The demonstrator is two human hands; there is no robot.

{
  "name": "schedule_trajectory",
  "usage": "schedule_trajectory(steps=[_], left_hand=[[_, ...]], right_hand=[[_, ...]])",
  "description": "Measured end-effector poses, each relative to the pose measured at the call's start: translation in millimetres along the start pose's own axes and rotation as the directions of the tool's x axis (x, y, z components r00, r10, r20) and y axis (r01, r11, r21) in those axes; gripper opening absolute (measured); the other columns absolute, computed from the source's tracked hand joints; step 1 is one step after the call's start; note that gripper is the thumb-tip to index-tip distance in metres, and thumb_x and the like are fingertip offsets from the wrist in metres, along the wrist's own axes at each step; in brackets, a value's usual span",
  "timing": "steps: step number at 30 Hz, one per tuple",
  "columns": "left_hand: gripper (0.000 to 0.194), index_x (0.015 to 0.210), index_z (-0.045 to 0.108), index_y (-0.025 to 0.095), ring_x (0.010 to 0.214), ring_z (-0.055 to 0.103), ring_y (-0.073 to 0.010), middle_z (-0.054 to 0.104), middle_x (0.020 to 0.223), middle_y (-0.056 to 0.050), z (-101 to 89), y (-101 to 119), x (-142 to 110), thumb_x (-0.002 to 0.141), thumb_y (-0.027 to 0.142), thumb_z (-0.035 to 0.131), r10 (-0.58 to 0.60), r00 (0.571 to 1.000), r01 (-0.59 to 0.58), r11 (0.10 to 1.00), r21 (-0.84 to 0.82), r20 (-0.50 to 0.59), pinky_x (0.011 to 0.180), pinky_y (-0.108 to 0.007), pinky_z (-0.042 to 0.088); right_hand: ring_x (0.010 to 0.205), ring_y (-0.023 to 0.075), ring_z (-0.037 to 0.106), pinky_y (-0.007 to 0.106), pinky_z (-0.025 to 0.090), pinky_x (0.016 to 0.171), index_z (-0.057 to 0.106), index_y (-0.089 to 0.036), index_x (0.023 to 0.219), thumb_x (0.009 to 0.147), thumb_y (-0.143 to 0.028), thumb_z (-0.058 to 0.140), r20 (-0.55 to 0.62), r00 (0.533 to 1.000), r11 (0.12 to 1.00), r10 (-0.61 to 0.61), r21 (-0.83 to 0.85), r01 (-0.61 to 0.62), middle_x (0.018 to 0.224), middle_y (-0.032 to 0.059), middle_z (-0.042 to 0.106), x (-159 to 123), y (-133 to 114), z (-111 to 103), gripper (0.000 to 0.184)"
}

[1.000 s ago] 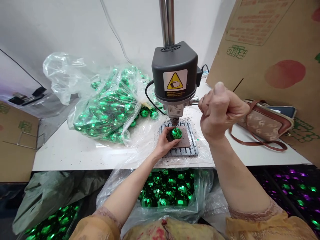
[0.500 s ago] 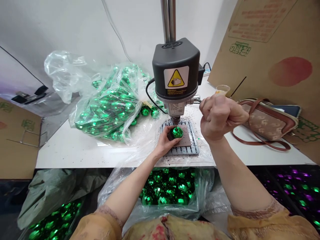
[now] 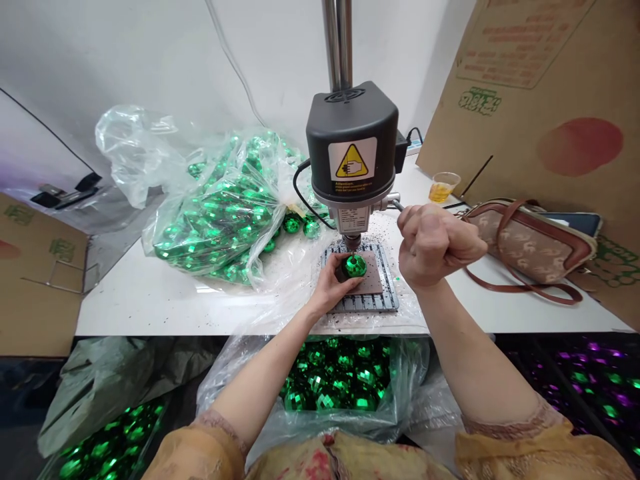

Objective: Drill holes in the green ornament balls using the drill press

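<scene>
A shiny green mirror-faceted ball (image 3: 355, 266) sits on a brown pad (image 3: 373, 280) over the slotted metal base (image 3: 391, 293) of a small drill press (image 3: 353, 143). My left hand (image 3: 331, 285) grips the ball from its left side, thumb in front and fingers behind. Right above, the chuck (image 3: 352, 241) points its bit down at the ball's top; whether the bit is inside the ball I cannot tell. My right hand (image 3: 434, 245) is a fist around the feed lever (image 3: 397, 204), to the right of the drill head. Most of that lever is hidden by the fingers.
A clear plastic bag (image 3: 215, 220) of green balls lies left on the white table (image 3: 150, 313). To the right are a plastic cup (image 3: 444, 187) with yellow liquid and a handbag (image 3: 535, 247). Below the table edge, a lined bin holds green balls (image 3: 340, 377). Cardboard boxes (image 3: 530, 80) flank the table.
My right fist has come down and slightly left with the lever, uncovering the cup. The drill head is a little lower. My left hand stays on the ball.
</scene>
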State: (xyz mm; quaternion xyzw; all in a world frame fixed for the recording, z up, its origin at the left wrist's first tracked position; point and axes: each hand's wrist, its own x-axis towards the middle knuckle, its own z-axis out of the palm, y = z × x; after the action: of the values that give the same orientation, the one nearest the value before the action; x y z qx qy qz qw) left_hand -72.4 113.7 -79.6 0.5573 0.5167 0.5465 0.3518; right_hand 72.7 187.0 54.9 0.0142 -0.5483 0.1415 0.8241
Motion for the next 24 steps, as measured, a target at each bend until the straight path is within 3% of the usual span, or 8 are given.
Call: schedule_trajectory(steps=[13,16,18,20,22,24], left_hand=[[0.060,0.122,0.057,0.020,0.115,0.067,-0.0276,0.069,0.120,-0.011,-0.9,-0.2,0.4,0.077,0.045,0.087,0.013,1.000,-0.013,1.000,0.011,-0.008,0.102,-0.044,0.054],[0.057,0.120,0.058,0.020,0.111,0.068,-0.0266,0.070,0.117,-0.010,0.5,-0.2,3.1,0.076,0.042,0.087,0.009,1.000,-0.008,1.000,0.026,-0.022,0.098,-0.043,0.055],[0.055,0.116,0.059,0.019,0.105,0.069,-0.0259,0.071,0.112,-0.009,1.9,2.5,4.0,0.074,0.038,0.088,0.009,0.997,-0.004,0.998,0.067,-0.074,0.094,-0.042,0.056],[0.051,0.114,0.060,0.019,0.102,0.069,-0.0251,0.071,0.109,-0.009,2.0,9.0,0.2,0.074,0.035,0.088,0.034,0.989,-0.014,0.990,0.138,-0.143,0.092,-0.041,0.056],[0.048,0.114,0.061,0.020,0.101,0.068,-0.0236,0.070,0.110,-0.008,-0.9,19.4,-12.0,0.076,0.034,0.086,0.095,0.977,-0.050,0.972,0.228,-0.190,0.092,-0.040,0.056],[0.046,0.117,0.062,0.021,0.101,0.068,-0.0226,0.070,0.110,-0.007,-7.8,31.0,-34.7,0.079,0.035,0.084,0.184,0.971,-0.129,0.941,0.312,-0.152,0.090,-0.038,0.056]], right_hand=[[0.042,0.0053,0.026,0.028,0.026,0.045,0.024,-0.017,0.056,0.095,-0.016,0.058,0.028,0.999,1.000,0.015,-0.012,-0.015,0.049,-0.0048,0.028,-8.0,-4.9,-4.7,0.052],[0.041,0.0058,0.026,0.029,0.022,0.044,0.030,-0.018,0.053,0.099,-0.029,0.061,-0.048,0.981,0.977,0.186,-0.099,-0.190,0.048,-0.0050,0.024,17.4,-7.8,8.0,0.056],[0.042,0.0064,0.027,0.030,0.019,0.044,0.035,-0.020,0.052,0.096,-0.043,0.066,-0.036,0.939,0.935,0.341,-0.092,-0.343,0.048,-0.0047,0.028,40.3,-7.1,18.0,0.059],[0.042,0.0062,0.024,0.030,0.019,0.043,0.034,-0.022,0.052,0.092,-0.058,0.068,0.011,0.906,0.901,0.423,-0.110,-0.420,0.047,-0.0055,0.028,59.3,-3.5,26.0,0.063],[0.041,0.0059,0.024,0.031,0.017,0.042,0.035,-0.023,0.051,0.086,-0.071,0.065,0.004,0.905,0.900,0.425,-0.103,-0.422,0.047,-0.0059,0.029,69.7,1.5,30.6,0.067],[0.039,0.0059,0.024,0.032,0.016,0.041,0.036,-0.023,0.050,0.079,-0.077,0.065,-0.008,0.920,0.917,0.393,-0.072,-0.392,0.045,-0.0065,0.030,72.2,6.2,32.2,0.068]])
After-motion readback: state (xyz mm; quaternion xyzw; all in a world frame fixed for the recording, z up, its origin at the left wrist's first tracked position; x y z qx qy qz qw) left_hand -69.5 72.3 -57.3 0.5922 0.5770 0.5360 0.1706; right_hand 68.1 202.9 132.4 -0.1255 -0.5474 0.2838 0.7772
